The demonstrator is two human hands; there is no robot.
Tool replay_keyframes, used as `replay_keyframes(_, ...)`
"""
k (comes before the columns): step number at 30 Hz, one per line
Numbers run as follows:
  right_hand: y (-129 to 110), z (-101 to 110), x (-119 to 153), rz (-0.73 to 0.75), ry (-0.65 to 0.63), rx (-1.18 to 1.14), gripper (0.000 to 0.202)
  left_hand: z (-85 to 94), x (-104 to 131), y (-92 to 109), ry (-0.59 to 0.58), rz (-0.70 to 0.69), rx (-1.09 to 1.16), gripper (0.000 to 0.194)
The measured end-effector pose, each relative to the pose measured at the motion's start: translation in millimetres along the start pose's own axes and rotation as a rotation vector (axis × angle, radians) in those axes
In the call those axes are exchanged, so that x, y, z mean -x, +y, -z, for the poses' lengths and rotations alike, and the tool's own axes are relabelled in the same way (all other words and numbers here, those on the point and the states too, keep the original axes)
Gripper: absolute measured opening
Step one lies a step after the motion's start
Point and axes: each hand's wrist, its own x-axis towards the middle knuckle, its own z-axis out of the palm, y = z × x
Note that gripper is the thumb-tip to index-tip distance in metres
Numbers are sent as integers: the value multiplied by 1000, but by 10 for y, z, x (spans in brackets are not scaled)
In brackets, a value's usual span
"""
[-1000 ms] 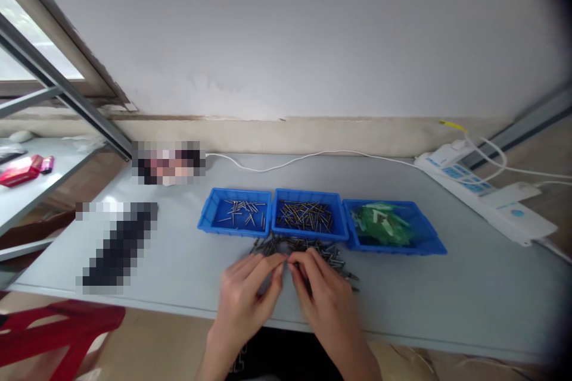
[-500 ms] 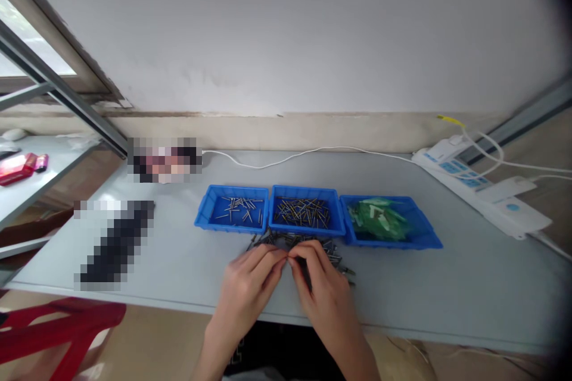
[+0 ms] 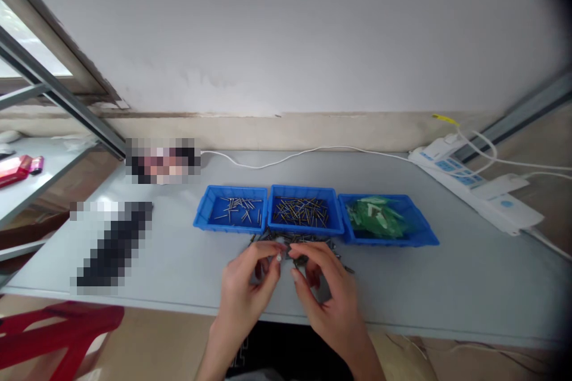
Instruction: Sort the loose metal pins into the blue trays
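Observation:
My left hand (image 3: 250, 283) is closed in a pinch on a small whitish piece (image 3: 279, 256), too small to make out fully. Close beside it, my right hand (image 3: 330, 286) has its thumb and index finger apart, with something dark visible behind the gap. Beyond both hands lies a pile of dark metal rods (image 3: 308, 240), partly hidden by the fingers. Behind the pile, silvery pins lie in the left blue tray (image 3: 201, 212). Darker, brassy pins fill the middle blue tray (image 3: 337, 214). The right blue tray (image 3: 417, 220) holds a green plastic bag (image 3: 379, 219).
A white power strip (image 3: 469, 187) with plugs and cables sits at the table's right. A white cable (image 3: 259, 166) runs along the wall. Blurred-out objects, one dark (image 3: 114, 244), lie to the left. A red stool (image 3: 58, 333) stands below the left edge.
My fingertips were together and have come apart. The whitish piece now shows in my left pinch, and my right thumb and index finger have spread.

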Motion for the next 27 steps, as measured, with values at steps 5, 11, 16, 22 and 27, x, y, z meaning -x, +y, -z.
replay_keyframes(5,3,-18,-8,-29,-43,3,31,-95,7,22,-13,68,68,16)
replay_keyframes(11,12,-29,16,-73,-76,6,28,-52,-30,11,-71,142,127,13)
replay_keyframes(16,37,-29,16,-91,-68,-12,25,-28,-22,9,-83,115,126,14)
replay_keyframes(22,21,-22,11,-82,-73,1,24,-35,-19,3,-84,110,121,13)
replay_keyframes(27,-18,-8,3,-93,-49,-2,25,-34,42,-5,84,114,98,11)
